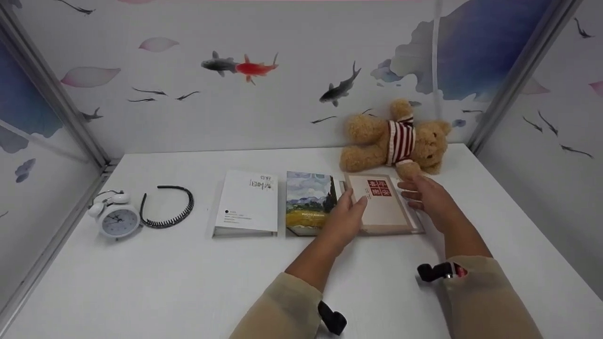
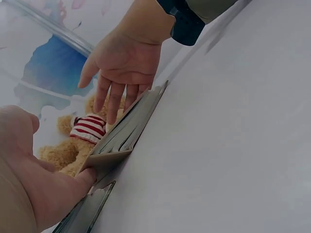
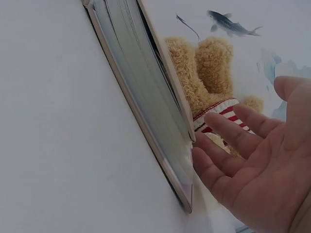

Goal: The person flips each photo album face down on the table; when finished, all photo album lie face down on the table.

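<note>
From where I stand, 3 albums lie in a row on the white counter point(image 1: 188, 282), and the beige album point(image 1: 379, 214) at the right end of the row, its cover carrying red characters, has a hand at either side. The left hand point(image 1: 340, 222) is at its left edge, next to the painted album point(image 1: 308, 197); 2 of its fingers show apart from above, but the others are hidden, so I cannot tell whether they are clamped on the cover. The right hand point(image 1: 431, 200) is at the opposite edge, its fingers point(image 3: 235, 133) straight and slightly apart, the tips at the album's far corner; whether they touch it I cannot tell. The right wrist view shows what the head view keeps under the cover: a thick block of pages point(image 3: 141, 92) held between 2 stiff boards. The left wrist view adds the beige spine, the right palm, and the layered pages of the painted album behind the left hand. Only the head view gives the covers, and with them the white album point(image 1: 247, 197), apparently closed, at the left of the row. It alone also shows, farther left, a white alarm clock point(image 1: 118, 221) with a black hairband point(image 1: 191, 203) just beside it. A teddy bear point(image 1: 400, 141) in a red-and-white striped top lies on its side behind the beige album, against the fish-painted wall point(image 1: 188, 117); all 3 views catch it.
</note>
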A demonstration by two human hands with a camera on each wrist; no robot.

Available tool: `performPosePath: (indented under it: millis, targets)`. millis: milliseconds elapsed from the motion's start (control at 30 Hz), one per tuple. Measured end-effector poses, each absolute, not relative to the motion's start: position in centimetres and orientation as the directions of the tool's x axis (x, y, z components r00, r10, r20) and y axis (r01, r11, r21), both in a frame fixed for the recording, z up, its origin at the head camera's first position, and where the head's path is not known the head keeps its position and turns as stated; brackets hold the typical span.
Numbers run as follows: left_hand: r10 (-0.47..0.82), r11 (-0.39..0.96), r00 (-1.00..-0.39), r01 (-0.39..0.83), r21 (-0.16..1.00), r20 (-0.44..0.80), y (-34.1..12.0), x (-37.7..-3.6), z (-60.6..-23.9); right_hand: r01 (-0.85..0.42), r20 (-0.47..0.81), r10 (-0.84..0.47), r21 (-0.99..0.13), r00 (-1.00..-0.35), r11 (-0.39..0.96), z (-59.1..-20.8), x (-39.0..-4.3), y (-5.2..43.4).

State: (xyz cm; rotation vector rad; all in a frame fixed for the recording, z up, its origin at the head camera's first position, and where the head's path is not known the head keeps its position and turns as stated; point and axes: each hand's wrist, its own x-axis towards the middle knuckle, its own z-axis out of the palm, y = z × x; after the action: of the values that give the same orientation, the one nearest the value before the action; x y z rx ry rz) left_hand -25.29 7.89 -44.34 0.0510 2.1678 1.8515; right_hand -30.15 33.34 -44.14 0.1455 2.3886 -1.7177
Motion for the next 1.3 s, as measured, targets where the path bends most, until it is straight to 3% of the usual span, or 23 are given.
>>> performPosePath:
  millis: [233, 700, 1067, 1300]
  targets:
    - [0.265, 0.073, -0.938, -0.213, 0.974, -0.225, 8.1, -25.1, -44.3, 0.214, -0.255, -0.077, -0.914, -0.964, 0.345, -44.0, -29.9, 32.7]
    - [0.366, -0.120, -0.928, -0.126, 0.985, -0.074, 8.0, -25.0, -43.5, 0.179, -0.259, -0.178, -0.912, -0.949, 0.370, -42.9, -29.5, 31.0]
    - [0.403, -0.282, -0.914, -0.175, 0.943, -0.049, 8.2, -24.9, -43.7, 0.169, -0.253, -0.132, -0.876, -0.959, 0.452, -42.0, -28.8, 30.1]
    - [0.390, -0.410, -0.919, -0.234, 0.881, -0.062, 8.4, -24.7, -43.4, 0.095, -0.182, -0.186, -0.912, -0.965, 0.399, -40.7, -28.1, 28.3]
